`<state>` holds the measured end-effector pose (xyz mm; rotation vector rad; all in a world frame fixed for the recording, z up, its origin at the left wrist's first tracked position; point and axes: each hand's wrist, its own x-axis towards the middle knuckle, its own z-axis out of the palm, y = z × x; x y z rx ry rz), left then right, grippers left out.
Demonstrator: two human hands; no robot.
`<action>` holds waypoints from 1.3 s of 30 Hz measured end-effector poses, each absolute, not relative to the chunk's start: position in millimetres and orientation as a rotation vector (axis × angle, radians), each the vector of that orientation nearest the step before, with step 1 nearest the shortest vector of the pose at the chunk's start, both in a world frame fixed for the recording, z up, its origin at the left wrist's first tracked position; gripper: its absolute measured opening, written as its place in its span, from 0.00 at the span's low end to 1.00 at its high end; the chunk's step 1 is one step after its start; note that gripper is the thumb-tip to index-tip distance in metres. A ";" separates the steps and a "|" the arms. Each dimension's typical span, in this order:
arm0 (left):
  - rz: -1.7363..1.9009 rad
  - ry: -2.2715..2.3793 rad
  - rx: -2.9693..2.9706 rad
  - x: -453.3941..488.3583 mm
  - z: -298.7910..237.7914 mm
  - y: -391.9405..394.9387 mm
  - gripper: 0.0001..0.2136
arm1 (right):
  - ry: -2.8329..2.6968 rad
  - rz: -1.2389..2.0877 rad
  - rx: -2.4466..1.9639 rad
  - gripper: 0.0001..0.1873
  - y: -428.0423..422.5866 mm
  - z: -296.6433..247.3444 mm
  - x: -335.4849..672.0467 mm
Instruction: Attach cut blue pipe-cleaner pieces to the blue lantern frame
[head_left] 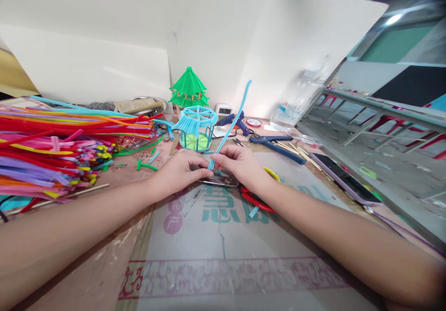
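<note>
A light blue pipe cleaner point(234, 121) stands tilted up and to the right from between my fingertips. My right hand point(242, 163) pinches it near its lower end. Thumb and forefinger of my left hand point(186, 168) close on its bottom tip, where short folded blue ends show. Just beyond my hands is a small pavilion frame point(197, 127) of light blue pipe cleaners, with blue posts and a yellow-green base. Below my fingers shows the edge of a shiny flat object point(223, 182), mostly hidden. Scissors with red and yellow handles point(256, 200) lie partly under my right wrist.
Bundles of coloured pipe cleaners point(52, 148) fill the left side. Behind the frame stands a green tiered roof point(189, 88). Toward the right are a blue glue gun point(240, 124), blue-handled pliers point(278, 147), thin sticks point(306, 155), a phone point(343, 177) and a plastic bottle point(296, 100).
</note>
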<state>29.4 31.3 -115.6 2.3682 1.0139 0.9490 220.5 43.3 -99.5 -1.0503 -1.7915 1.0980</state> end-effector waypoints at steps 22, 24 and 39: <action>0.966 1.027 2.423 29.4 -115.2 28.4 0.08 | -1.825 1.063 -1.049 0.15 37.9 -97.4 218.6; 0.973 1.040 2.425 29.1 -114.8 28.1 0.08 | -1.820 1.076 -1.051 0.15 36.6 -96.5 218.3; 0.974 1.113 2.447 29.7 -113.0 25.9 0.10 | -1.854 1.029 -1.047 0.15 36.4 -95.8 218.1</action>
